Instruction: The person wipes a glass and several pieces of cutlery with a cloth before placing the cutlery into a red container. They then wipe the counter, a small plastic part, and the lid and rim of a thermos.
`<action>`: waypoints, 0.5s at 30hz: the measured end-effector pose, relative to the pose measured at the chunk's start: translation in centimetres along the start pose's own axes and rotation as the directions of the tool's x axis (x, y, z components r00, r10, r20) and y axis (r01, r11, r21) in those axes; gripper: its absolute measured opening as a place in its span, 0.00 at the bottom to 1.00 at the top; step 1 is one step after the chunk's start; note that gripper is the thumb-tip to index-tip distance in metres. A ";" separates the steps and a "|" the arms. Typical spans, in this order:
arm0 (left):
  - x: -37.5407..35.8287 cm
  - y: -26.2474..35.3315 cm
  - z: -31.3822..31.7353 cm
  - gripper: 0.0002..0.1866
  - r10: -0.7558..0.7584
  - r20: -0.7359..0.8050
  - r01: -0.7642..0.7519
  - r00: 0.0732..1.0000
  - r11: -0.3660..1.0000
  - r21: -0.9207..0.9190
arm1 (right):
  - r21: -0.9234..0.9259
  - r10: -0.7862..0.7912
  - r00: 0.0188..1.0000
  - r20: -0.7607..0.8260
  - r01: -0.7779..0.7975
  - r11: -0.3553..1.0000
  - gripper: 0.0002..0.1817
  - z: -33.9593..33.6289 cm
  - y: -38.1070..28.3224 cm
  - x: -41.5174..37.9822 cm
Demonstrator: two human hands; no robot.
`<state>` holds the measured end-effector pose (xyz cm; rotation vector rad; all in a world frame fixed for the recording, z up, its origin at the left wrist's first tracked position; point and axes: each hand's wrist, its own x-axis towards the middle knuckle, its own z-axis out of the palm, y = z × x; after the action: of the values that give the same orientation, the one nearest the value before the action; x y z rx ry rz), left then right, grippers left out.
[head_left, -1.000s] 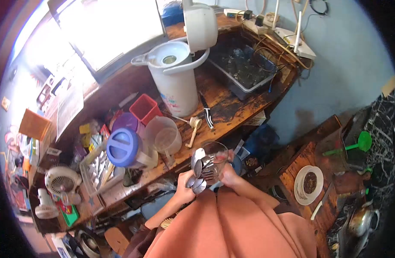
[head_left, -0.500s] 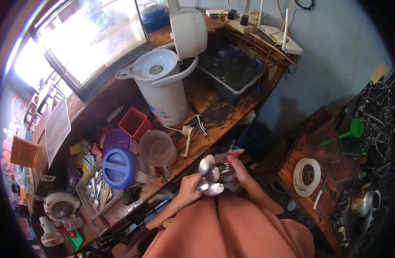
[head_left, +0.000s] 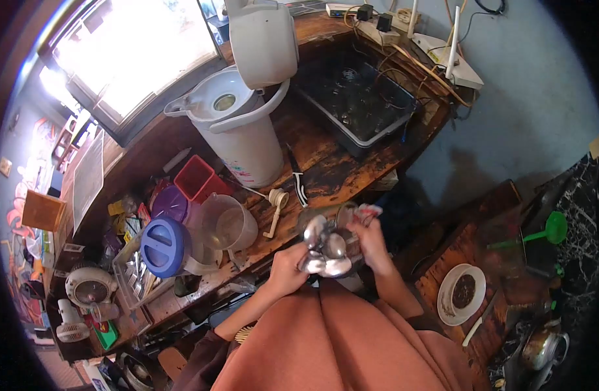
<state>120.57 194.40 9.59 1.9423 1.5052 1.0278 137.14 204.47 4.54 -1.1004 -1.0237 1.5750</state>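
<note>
In front of my body, my left hand (head_left: 289, 270) is closed round the handle side of a bundle of metal spoons (head_left: 335, 246), their shiny bowls facing up and slightly blurred. Close on the right of the bundle, my right hand (head_left: 371, 244) has its fingers bent round a crumpled red-and-white cloth (head_left: 367, 212). A see-through, glassy shape (head_left: 345, 214) shows just behind the spoons, partly covered by them and by the cloth. Both hands are near the front edge of the wooden counter (head_left: 325, 189).
A big white thermos jug (head_left: 247, 150) with its lid up stands on the counter, beside a dark water-filled tub (head_left: 351, 98). Left are a clear plastic jug (head_left: 237, 225), a blue-lidded pitcher (head_left: 164, 247) and a cutlery tray (head_left: 136, 277). A white bowl (head_left: 446, 306) sits on the right-hand table.
Both hands and the spoons have shifted slightly up and right in view, with the spoons gathered closer to the right hand. The camera view has also turned a little.
</note>
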 end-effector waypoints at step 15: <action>-2.4 0.2 -1.1 0.14 -0.674 0.188 0.334 0.715 0.092 -0.938 | -0.910 -0.448 0.834 0.322 0.403 0.097 0.10 15.1 -6.8 25.8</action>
<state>119.55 191.98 9.74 0.2982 1.0595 1.3977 119.79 229.21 9.99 -1.3663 -2.2114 0.2166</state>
